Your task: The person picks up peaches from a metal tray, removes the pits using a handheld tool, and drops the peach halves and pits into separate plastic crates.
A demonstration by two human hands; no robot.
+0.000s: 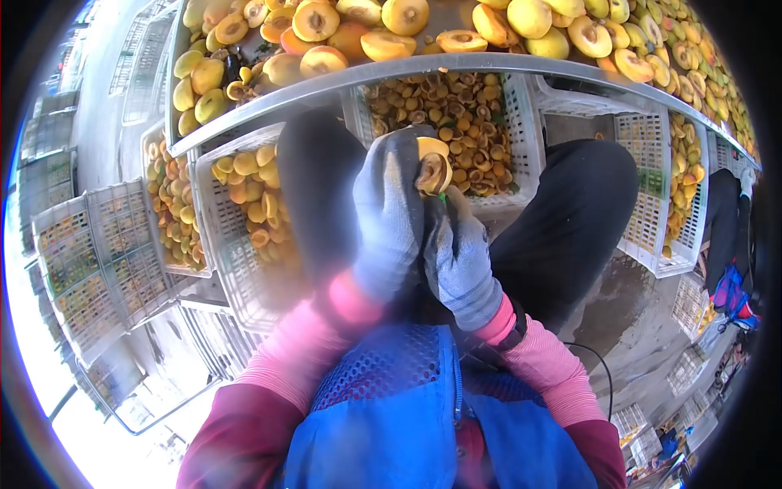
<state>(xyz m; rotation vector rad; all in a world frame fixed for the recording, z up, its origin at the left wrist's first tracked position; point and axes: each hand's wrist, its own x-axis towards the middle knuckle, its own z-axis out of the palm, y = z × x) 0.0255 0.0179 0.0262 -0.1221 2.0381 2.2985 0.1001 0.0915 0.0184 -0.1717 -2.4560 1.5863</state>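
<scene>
Both of my hands wear grey-blue work gloves with dark palms and meet above my lap. My left hand [388,216] is closed around a cut yellow peach [434,169], its brown, hollowed centre turned toward my right hand. My right hand [463,265] is closed just below the peach, with its fingertips close to the fruit. A small bit of green shows between the right fingers and the peach; what it belongs to is hidden. Beyond my hands, a crate [523,122] between my knees holds many small brownish-orange cut pieces.
A metal-edged table [407,72] across the front bears many whole and halved peaches. White crates of peach halves stand at left [232,269] and right [643,191]. Stacked crates [102,261] stand farther left. Another person's dark-clothed leg [721,216] shows at far right.
</scene>
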